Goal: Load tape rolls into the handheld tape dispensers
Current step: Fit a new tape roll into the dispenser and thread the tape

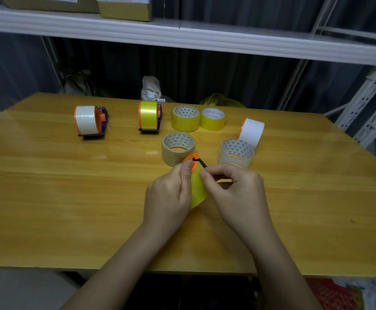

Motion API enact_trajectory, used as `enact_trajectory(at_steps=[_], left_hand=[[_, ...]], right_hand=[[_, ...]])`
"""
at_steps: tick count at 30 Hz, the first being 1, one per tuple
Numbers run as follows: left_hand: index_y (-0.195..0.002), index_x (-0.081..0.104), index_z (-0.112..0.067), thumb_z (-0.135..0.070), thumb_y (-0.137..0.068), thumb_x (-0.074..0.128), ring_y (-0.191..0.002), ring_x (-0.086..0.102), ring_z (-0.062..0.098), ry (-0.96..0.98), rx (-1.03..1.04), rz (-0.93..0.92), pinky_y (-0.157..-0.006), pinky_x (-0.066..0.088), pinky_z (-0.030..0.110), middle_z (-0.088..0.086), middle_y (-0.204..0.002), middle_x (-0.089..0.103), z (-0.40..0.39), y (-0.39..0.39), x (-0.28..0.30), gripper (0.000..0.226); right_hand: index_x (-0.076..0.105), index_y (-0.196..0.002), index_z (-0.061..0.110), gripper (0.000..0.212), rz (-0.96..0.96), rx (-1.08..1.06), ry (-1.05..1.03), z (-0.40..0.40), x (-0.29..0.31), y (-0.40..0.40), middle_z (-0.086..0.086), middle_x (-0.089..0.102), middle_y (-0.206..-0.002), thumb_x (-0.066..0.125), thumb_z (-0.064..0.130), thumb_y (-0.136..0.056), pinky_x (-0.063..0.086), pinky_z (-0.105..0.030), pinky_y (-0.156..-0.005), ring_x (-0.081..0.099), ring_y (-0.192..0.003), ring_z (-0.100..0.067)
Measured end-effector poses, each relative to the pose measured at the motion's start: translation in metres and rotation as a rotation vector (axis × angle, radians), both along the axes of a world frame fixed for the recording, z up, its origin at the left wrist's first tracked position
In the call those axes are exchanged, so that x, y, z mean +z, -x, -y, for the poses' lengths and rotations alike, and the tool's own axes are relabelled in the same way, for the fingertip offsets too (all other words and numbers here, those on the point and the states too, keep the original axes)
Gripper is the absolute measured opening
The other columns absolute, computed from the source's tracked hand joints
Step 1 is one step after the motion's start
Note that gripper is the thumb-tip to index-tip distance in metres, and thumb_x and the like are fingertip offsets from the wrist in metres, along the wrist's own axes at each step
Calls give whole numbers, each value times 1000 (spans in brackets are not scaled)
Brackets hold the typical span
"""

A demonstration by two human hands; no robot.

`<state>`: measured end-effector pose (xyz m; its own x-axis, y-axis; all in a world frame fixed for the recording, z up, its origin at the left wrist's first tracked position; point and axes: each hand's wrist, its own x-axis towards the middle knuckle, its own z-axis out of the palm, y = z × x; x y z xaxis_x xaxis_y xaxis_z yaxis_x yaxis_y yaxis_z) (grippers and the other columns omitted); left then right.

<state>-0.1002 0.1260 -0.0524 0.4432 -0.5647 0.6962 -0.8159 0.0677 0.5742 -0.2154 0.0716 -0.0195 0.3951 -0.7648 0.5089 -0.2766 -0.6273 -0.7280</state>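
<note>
Both hands meet over the near middle of the table (48,198), grasping one dispenser (193,161) loaded with a yellow roll (197,191). The left hand (168,193) wraps the roll's left side, its thumb laid up against the orange flange; the right hand (234,193) has its fingers curled, thumb and forefinger pinching at the yellow tape just below the dispenser's dark top edge. Whether the held unit rests on the table or is lifted off it cannot be told. Just beyond the hands, two loose rolls lie flat: a tan roll (178,148), partly hidden by the orange flange, and a pale roll (236,153) to its right, next to the right fingers. Behind the pale roll a white roll (252,132) stands on edge, an orange rim showing at its left. Farther back, two yellow rolls (185,118) (212,119) lie flat, touching side by side. To their left a second dispenser (149,116), purple and orange, stands upright with yellow tape loaded; well apart at far left a third dispenser (90,120) stands with white tape loaded. A white shelf (182,34) spans above the table's far edge, carrying cardboard boxes (124,8).
</note>
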Motion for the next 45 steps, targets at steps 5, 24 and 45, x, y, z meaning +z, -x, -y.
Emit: enact_trajectory(at_steps=[5,24,45], left_hand=[[-78,61,-9,-38,-97,27,-44,52,28,-27,-10,-21,-41,33,31,4,-51,53,3,1,1,49],[-82,63,-5,-39,-96,25,-50,57,37,-63,15,1,-46,30,29,15,-56,59,5,9,7,54],[-91,63,-4,-47,-93,17,-59,59,39,-126,34,-15,-49,37,38,17,-64,62,0,13,6,63]], right_hand=[[76,-78,16,13,-87,-42,166,-2,3,-1,4,69,-77,67,25,-80,51,-27,-58,61,-65,-9],[70,-73,15,9,-71,-122,148,-1,2,-5,2,64,-72,69,17,-81,46,-33,-58,55,-61,-12],[75,-79,13,11,2,-24,98,-4,-6,5,0,67,-75,68,20,-84,50,-32,-63,60,-67,-12]])
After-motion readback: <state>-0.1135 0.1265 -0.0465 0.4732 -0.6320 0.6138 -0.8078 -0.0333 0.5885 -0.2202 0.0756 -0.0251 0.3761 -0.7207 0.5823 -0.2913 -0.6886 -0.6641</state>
